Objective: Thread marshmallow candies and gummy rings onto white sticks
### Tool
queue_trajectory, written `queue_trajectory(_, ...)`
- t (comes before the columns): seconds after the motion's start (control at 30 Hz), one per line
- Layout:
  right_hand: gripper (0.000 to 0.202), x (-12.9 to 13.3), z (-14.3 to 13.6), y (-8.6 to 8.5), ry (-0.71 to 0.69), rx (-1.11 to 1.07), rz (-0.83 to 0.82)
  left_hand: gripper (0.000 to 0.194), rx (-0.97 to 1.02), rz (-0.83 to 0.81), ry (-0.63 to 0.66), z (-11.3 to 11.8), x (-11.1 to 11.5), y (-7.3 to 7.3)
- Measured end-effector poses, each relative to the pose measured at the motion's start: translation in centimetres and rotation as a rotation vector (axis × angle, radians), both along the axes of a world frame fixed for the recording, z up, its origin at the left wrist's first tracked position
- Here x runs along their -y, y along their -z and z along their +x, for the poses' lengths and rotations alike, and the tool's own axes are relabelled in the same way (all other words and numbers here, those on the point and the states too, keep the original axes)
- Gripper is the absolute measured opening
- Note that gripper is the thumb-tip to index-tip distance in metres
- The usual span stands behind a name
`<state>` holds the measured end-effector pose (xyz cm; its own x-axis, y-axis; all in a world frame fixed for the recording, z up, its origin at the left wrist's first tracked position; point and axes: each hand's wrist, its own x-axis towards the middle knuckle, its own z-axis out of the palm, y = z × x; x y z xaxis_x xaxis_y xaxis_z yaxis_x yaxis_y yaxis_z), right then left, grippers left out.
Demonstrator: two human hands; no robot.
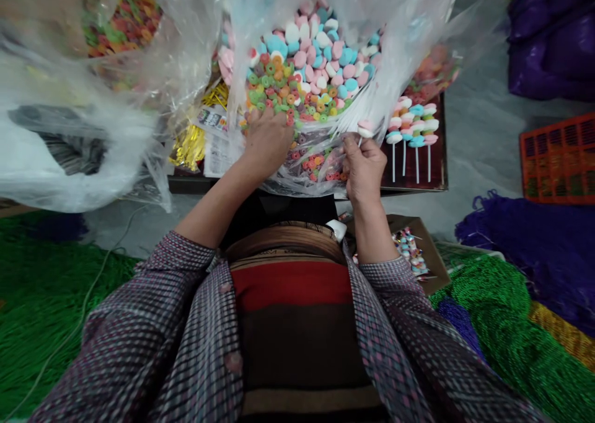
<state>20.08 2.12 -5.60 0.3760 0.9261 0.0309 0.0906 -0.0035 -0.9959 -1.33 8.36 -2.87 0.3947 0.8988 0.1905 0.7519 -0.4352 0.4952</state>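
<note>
My right hand [365, 167] pinches a white stick with a pink and white marshmallow [365, 128] threaded at its top. My left hand [268, 139] reaches into a heap of colourful gummy rings [274, 88], its fingers curled; whatever they grip is hidden among the candy. Behind the rings, pink, blue and white marshmallows [320, 51] fill the same clear plastic bag [404, 13]. A bundle of white sticks [356, 110] lies beside my right hand. Farther right, several finished-looking candy skewers [417, 141] of marshmallows and rings lie side by side on the dark table [439, 162].
Gold twist ties [189, 147] and a printed paper [218, 150] lie left of the bag. Another bag of gummy rings [132, 23] stands at the far left. Below the table sits a cardboard box [430, 249] of wrapped candy. Green tinsel [493, 293] and an orange crate [558, 159] are on the right.
</note>
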Motion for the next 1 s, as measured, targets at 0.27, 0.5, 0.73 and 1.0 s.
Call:
queue_trajectory(0.27, 0.037, 0.6, -1.5, -3.5, -0.106, -0.015, 0.035, 0.016, 0.754, -0.274, -0.039, -0.1, 0.6, -0.7)
queue_trajectory(0.5, 0.032, 0.5, -4.1, -4.1, -0.239, 0.017, 0.091, 0.019, 1.111, -0.65, -0.055, 1.6, 3.2, -0.5)
queue_trajectory(0.73, 0.028, 0.7, -4.3, -3.3, -0.172, 0.238, 0.154, 0.021, 1.135, -0.64, -0.073, 1.7, 3.6, -0.3)
queue_trajectory(1.0, 0.029, 0.7, -4.3, -2.8, -0.157, 0.29, 0.155, 0.024, 1.112, -0.648, -0.07, 1.6, 4.1, -0.5)
